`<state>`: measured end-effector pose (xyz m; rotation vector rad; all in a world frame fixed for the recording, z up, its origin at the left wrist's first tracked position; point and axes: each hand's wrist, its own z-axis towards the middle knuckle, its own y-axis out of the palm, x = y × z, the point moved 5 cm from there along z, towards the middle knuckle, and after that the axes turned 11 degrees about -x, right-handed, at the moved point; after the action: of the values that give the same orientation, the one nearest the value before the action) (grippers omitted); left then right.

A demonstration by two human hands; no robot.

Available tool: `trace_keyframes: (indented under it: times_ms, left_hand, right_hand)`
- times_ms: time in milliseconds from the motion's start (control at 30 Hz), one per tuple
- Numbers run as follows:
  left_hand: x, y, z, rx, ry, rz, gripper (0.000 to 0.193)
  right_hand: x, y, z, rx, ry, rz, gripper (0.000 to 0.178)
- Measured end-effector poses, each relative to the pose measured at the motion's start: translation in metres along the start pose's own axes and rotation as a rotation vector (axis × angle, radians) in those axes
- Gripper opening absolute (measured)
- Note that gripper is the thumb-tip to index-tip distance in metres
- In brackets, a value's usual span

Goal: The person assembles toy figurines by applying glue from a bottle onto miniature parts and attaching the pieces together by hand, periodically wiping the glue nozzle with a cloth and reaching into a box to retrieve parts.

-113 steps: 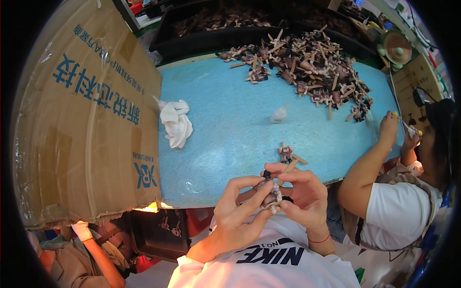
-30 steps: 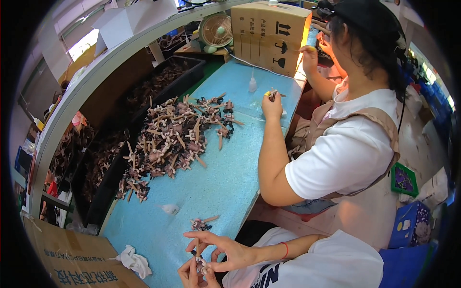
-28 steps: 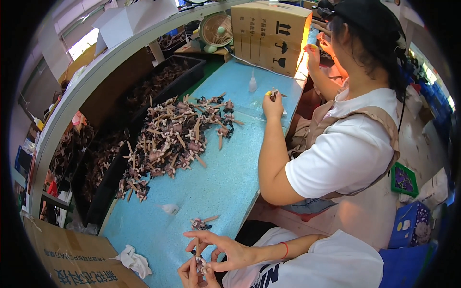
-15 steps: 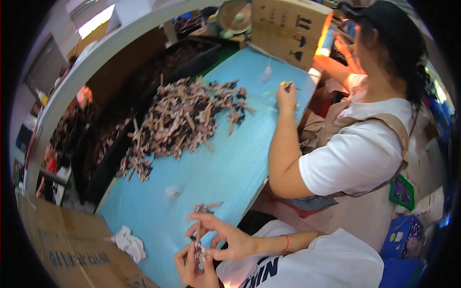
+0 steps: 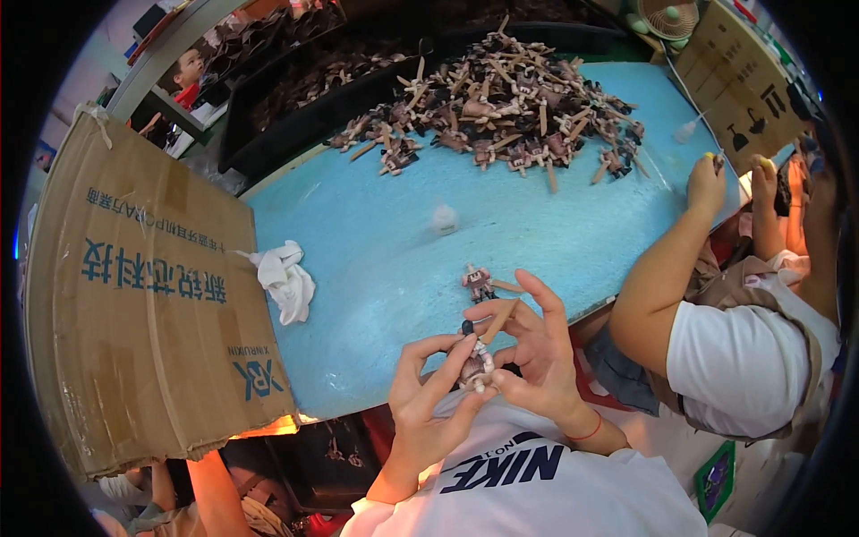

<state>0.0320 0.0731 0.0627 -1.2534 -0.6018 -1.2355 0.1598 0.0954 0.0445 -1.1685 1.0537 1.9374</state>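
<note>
A small figurine (image 5: 477,365) in pinkish-white, grey and black, with a flat light-brown stick-like piece (image 5: 499,320) angling up from it, is held in front of my shirt. My left hand (image 5: 429,403) pinches it from the left between thumb and fingers. From the other side my right hand (image 5: 541,358) grips its lower part with the thumb; its fingers rise behind the brown piece. Just beyond my fingertips a similar figurine (image 5: 479,281) lies on the blue tabletop (image 5: 376,233). What the inner fingertips touch is partly hidden.
A heap of similar figurines (image 5: 501,107) covers the table's far side, before dark bins (image 5: 295,112). A cardboard box (image 5: 152,295) and a crumpled white cloth (image 5: 286,279) are at left. At right a co-worker's arm (image 5: 658,277) reaches over the table edge.
My view has swung left, so the table and heap appear farther right and up. Both hands still hold the figurine; my right fingers now stand more upright around the brown piece.
</note>
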Motion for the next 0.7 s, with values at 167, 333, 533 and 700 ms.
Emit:
trace_keyframes:
  times_ms: [167, 333, 533, 700]
  left_hand:
    - [-0.007, 0.000, -0.004, -0.010, 0.049, -0.006, 0.039]
    - [-0.017, -0.002, -0.007, 0.012, -0.063, -0.511, 0.036]
    - [-0.032, 0.012, -0.009, -0.214, -0.200, -1.456, 0.047]
    - [-0.035, 0.018, -0.012, -0.268, -0.281, -1.707, 0.053]
  right_hand:
    - [-0.004, 0.002, 0.000, 0.034, -0.008, -0.064, 0.084]
    - [-0.010, -0.002, -0.003, 0.038, -0.043, -0.059, 0.085]
    - [-0.017, -0.002, -0.006, 0.073, -0.071, -0.026, 0.078]
    - [-0.019, 0.002, -0.011, 0.016, -0.090, -0.097, 0.061]
